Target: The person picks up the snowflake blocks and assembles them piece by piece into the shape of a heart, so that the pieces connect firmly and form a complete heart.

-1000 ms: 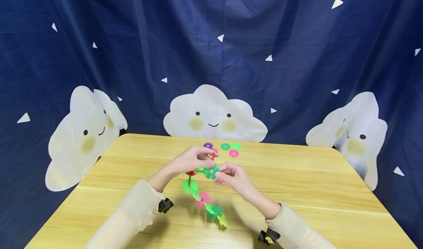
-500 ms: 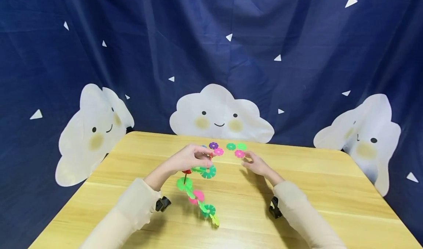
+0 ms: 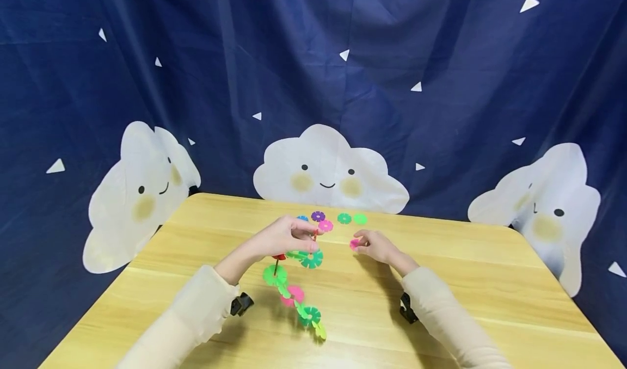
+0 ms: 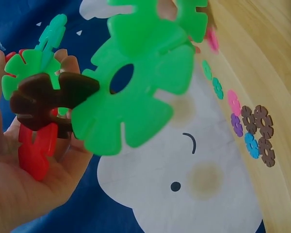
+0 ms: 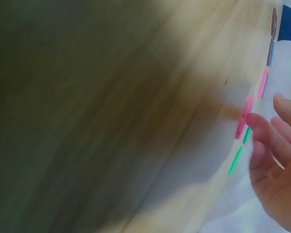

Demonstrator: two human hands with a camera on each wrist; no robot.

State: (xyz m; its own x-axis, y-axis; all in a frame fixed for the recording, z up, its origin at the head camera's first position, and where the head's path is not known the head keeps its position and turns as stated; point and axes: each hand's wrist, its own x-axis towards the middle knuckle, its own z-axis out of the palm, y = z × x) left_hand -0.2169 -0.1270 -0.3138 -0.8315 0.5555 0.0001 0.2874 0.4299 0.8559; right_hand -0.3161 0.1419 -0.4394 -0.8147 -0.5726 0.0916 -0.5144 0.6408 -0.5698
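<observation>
Your left hand is pinching the chain of round pieces by a red piece, and the chain is hanging down toward the near side, a bit left. Your right hand is touching a pink piece at the far part of the counter; I cannot tell if it is pinching it. For a good grab, you should be squeezing its edges softly while your left hand is holding the chain calm, so nothing is popping off.
</observation>
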